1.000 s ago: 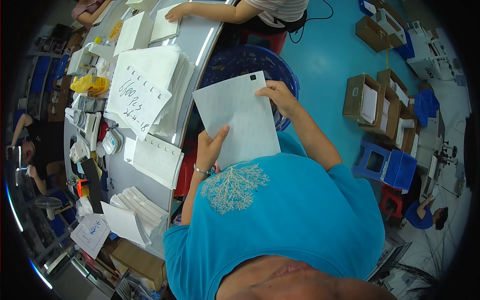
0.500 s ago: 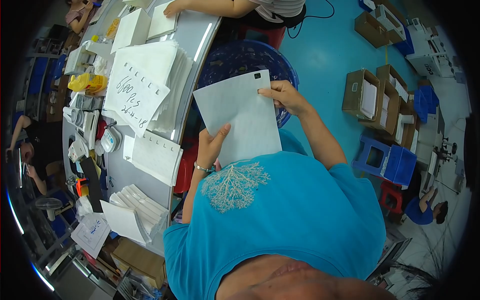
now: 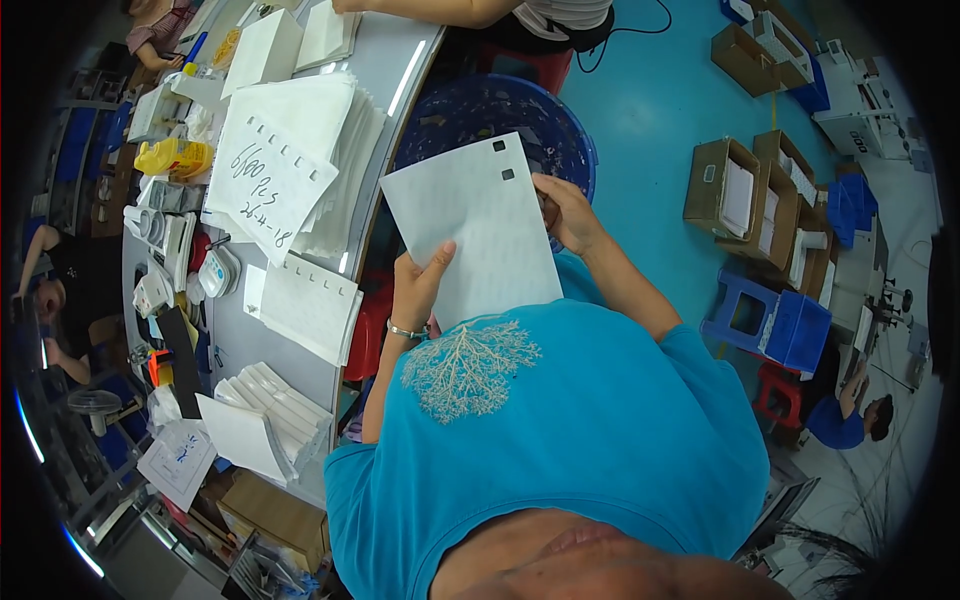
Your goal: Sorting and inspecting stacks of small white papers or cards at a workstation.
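A white sheet, or thin stack of sheets [image 3: 475, 225], is held up in front of my chest, tilted slightly. Two small dark squares [image 3: 507, 174] that look like cut-outs sit near its upper right edge. My left hand [image 3: 422, 283] grips the left edge, with the thumb lying on the face and the fingers hidden behind. Close beside the right edge is my right hand [image 3: 568, 213], its fingers curled under the thumb. Whatever may be between those fingertips is hidden.
Behind the sheet stands a blue round bin [image 3: 575, 130] with scraps in it. The grey table [image 3: 395, 60] at left bears stacked white sheets [image 3: 290, 110], a smaller stack [image 3: 310, 305] and a yellow bottle [image 3: 175, 157]. Another person's arm [image 3: 440, 10] rests at the far end.
My right hand has moved off the sheet's face, slightly right and down. A second dark square now shows where the thumb was. The sheet has shifted slightly left.
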Motion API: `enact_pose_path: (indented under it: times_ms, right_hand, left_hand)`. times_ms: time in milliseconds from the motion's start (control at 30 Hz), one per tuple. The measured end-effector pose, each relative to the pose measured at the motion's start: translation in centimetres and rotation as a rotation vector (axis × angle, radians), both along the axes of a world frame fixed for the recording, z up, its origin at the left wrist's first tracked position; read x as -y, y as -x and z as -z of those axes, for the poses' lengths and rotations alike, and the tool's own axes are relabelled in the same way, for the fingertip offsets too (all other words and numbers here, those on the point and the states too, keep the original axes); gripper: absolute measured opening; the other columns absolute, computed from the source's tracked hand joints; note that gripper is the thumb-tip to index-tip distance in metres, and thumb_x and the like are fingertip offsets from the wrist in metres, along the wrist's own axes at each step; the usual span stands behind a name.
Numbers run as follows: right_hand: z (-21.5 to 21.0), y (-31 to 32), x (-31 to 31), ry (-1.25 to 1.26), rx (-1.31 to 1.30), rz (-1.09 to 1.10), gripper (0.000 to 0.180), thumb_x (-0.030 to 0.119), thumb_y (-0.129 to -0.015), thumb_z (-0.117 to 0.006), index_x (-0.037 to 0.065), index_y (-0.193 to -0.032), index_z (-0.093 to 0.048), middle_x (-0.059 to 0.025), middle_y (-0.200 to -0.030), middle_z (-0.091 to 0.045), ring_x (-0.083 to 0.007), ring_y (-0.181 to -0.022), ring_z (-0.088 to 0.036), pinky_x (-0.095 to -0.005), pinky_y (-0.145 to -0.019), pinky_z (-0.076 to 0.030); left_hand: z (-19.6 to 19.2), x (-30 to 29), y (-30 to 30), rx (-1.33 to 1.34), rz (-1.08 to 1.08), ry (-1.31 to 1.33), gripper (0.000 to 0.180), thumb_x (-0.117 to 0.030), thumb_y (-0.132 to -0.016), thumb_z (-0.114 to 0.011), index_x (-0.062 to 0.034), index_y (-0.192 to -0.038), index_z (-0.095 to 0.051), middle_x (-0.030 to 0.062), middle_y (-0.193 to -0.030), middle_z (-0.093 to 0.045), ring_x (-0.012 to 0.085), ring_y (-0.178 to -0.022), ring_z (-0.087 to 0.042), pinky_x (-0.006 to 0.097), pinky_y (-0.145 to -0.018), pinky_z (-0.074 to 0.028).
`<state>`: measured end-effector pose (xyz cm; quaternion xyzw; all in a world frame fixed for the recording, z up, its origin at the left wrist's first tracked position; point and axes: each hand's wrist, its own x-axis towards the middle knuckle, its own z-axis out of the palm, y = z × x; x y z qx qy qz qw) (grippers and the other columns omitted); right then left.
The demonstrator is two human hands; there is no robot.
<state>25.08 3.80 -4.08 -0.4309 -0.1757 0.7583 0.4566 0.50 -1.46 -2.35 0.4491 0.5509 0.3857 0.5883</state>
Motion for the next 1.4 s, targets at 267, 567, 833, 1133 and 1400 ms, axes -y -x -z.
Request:
enact_pose_path:
  times_ms: [267, 567, 833, 1133, 1400]
  right_hand:
    - [0.6, -0.4, 0.0, -0.281, 0.407, -0.263, 0.027, 0.021, -0.082, -0.065, -0.001, -0.097, -0.067, -0.0054, -0.08, -0.067, -0.0085, -0.062, -0.059, -0.0237, -0.057, -0.048]
    - [-0.1, -0.4, 0.2, -0.337, 0.553, -0.263, 0.031, 0.021, -0.08, -0.068, -0.001, -0.103, -0.066, -0.0047, -0.076, -0.065, -0.0093, -0.066, -0.059, -0.0247, -0.058, -0.047]
    - [1.1, -0.1, 1.7, -0.337, 0.597, -0.384, 0.025, 0.014, -0.079, -0.066, -0.003, -0.097, -0.067, -0.0029, -0.075, -0.064, -0.006, -0.065, -0.055, -0.0221, -0.054, -0.042]
    - [-1.0, -1.4, 1.3, -0.052, 0.263, -0.464, 0.019, 0.02, -0.084, -0.068, 0.001, -0.086, -0.07, 0.0, -0.065, -0.059, -0.0034, -0.048, -0.041, -0.0213, -0.042, -0.029]
    - [2.0, -0.7, 2.3, -0.046, 0.195, -0.22, 0.036, 0.038, -0.087, -0.067, 0.004, -0.097, -0.067, -0.0019, -0.069, -0.062, -0.0058, -0.048, -0.046, -0.0194, -0.042, -0.032]
  left_hand:
    - [-0.4, -0.2, 0.2, -0.111, 0.071, -0.038, 0.038, -0.028, -0.088, -0.068, 0.004, -0.108, -0.062, 0.0069, -0.092, -0.067, 0.0114, -0.078, -0.06, 0.026, -0.069, -0.048]
    - [-0.8, 0.1, 0.3, -0.109, -0.003, -0.073, 0.042, -0.029, -0.087, -0.068, 0.0067, -0.108, -0.062, 0.0102, -0.095, -0.067, 0.0133, -0.083, -0.06, 0.027, -0.072, -0.048]
    - [-0.8, 0.1, 0.6, -0.118, 0.012, -0.018, 0.04, -0.029, -0.087, -0.068, 0.0056, -0.107, -0.063, 0.0105, -0.097, -0.066, 0.0135, -0.085, -0.06, 0.026, -0.075, -0.048]
    - [0.0, 0.4, 0.6, -0.074, -0.057, -0.065, 0.04, -0.033, -0.088, -0.066, 0.0044, -0.102, -0.065, 0.01, -0.089, -0.068, 0.0136, -0.079, -0.061, 0.027, -0.068, -0.048]
    - [0.3, 0.6, 0.7, -0.013, -0.043, 0.0, 0.043, -0.03, -0.086, -0.069, 0.0047, -0.111, -0.061, 0.0092, -0.099, -0.066, 0.0136, -0.086, -0.06, 0.026, -0.074, -0.048]
